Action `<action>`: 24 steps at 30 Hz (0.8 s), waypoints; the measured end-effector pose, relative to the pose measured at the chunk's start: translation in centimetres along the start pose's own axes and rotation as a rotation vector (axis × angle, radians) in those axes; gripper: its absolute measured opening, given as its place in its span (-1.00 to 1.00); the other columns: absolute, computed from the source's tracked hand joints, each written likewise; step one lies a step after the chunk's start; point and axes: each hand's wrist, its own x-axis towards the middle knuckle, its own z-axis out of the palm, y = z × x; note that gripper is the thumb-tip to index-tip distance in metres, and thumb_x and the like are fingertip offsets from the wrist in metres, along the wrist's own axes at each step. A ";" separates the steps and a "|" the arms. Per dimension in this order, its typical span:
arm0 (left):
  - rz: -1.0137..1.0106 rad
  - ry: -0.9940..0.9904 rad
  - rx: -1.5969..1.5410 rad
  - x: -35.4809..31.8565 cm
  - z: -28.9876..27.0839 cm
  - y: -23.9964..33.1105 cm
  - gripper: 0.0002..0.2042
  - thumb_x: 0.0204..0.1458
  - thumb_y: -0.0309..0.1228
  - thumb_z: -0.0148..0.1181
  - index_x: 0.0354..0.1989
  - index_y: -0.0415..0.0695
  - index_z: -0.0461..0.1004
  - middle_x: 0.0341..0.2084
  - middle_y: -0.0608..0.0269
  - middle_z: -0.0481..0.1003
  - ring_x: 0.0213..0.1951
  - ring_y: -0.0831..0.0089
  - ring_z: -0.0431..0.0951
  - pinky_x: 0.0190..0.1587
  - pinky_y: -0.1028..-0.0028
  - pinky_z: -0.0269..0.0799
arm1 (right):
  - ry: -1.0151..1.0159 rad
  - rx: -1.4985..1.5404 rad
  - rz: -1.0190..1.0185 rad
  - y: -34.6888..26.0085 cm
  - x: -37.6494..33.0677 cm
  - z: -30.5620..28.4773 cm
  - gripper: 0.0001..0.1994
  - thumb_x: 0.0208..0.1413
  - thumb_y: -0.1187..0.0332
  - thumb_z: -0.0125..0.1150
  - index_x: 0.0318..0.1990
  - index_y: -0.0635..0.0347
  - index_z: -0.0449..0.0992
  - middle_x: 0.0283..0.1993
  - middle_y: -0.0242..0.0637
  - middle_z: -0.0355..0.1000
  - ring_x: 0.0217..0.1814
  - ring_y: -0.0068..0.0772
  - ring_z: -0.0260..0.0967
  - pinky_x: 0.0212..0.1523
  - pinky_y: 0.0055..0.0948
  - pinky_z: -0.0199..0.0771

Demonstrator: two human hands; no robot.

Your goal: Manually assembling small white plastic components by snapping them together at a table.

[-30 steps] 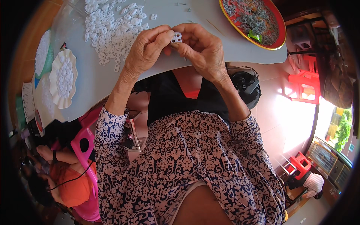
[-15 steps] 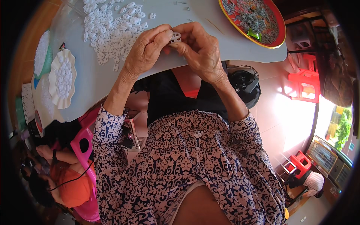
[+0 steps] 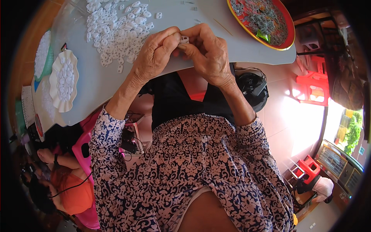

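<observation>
Close to the table's near edge, my two hands meet fingertip to fingertip. Between them is a small white plastic piece with holes (image 3: 184,39). My right hand (image 3: 210,54) pinches it between thumb and forefinger. My left hand (image 3: 158,52) is closed, its thumb and forefinger pressed together at the left end of the same piece; the fingers partly cover it. Left of my hands lies a loose heap of similar white plastic pieces (image 3: 116,36). To the right stands a red round tray with a gold rim (image 3: 290,40), holding many small grey metal parts and a green packet (image 3: 263,36).
A scalloped white dish (image 3: 57,96) of white pieces sits at the table's left, beside a green container (image 3: 50,60). A thin stick (image 3: 223,27) lies near the tray. Another person in orange (image 3: 75,189) sits at lower left by a pink chair (image 3: 83,149). Red stools (image 3: 313,87) stand at right.
My hands have shifted slightly to the right. The white piece has turned and is more covered by my fingers, while my left forearm has moved a little.
</observation>
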 end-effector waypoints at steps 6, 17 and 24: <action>-0.029 -0.044 -0.006 -0.2 -0.1 0.3 -0.68 0.16 -0.21 -0.16 -0.46 -0.24 0.28 -0.71 0.26 0.26 -0.59 0.53 0.23 -0.49 0.48 0.20 | 0.025 0.040 0.003 -0.1 -0.2 0.2 -0.87 0.02 0.55 0.18 -0.33 0.30 0.33 -0.51 -0.26 0.50 -0.46 -0.48 0.49 -0.43 -0.56 0.44; -0.040 0.032 -0.025 0.0 -0.1 -0.1 -0.69 0.16 -0.21 -0.13 -0.43 -0.23 0.30 -0.68 0.29 0.25 -0.56 0.52 0.20 -0.47 0.49 0.19 | -0.014 0.315 0.222 0.0 0.7 -0.5 -0.86 0.19 0.44 0.03 -0.21 0.36 0.41 -0.46 -0.34 0.45 -0.50 -0.65 0.32 -0.44 -0.65 0.36; 0.055 0.005 0.057 0.2 0.2 0.9 -0.78 0.16 -0.32 -0.07 -0.42 -0.23 0.30 -0.64 0.28 0.29 -0.54 0.53 0.22 -0.46 0.52 0.21 | 0.040 0.392 0.258 0.4 0.7 -0.5 -0.89 0.17 0.48 0.05 -0.22 0.36 0.40 -0.46 -0.36 0.42 -0.50 -0.67 0.32 -0.46 -0.64 0.37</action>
